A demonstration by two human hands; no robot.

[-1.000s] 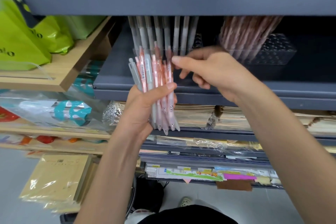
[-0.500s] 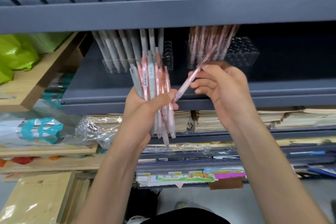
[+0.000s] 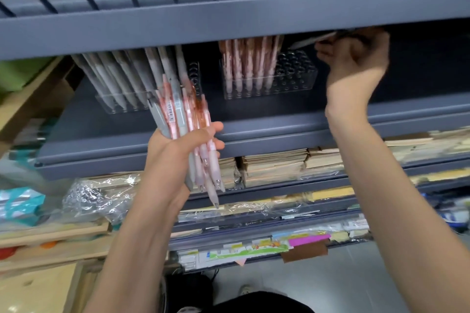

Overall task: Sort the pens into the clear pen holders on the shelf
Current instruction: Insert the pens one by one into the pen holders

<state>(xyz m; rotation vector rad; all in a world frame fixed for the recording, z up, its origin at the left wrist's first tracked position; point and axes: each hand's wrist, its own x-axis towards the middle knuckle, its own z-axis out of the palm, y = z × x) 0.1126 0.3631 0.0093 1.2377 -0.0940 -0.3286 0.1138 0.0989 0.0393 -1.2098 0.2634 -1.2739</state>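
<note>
While the left hand [image 3: 178, 152] is wrapped tight round a bunch of pens [image 3: 183, 114], pink ones and grey ones mixed, with their tips down in front of the shelf [image 3: 279, 132], the right hand [image 3: 356, 61] is up high and well apart from it, with its fingers curled round one pen [image 3: 311, 42]. That pen is pale and blurry, so I cannot tell its colour for sure. It lies almost flat just under the upper shelf [image 3: 229, 25], above and to the right of the right holder [image 3: 297, 76]. On the shelf, the left holder [image 3: 114, 105] has grey pens [image 3: 122, 73] leaning in it. The right holder has pink pens [image 3: 248, 63] standing in its left part and bare holes on its right side. I think the step now is putting this one pen into a holder, and a lot of sorting is left, since the bunch is big. Next, the right hand would need to tip the pen so its point faces down, line it up over a free hole in the holder that matches its colour, and slide it in gently. There is little room under the upper shelf, so the pen may have to go in at a slant.
</note>
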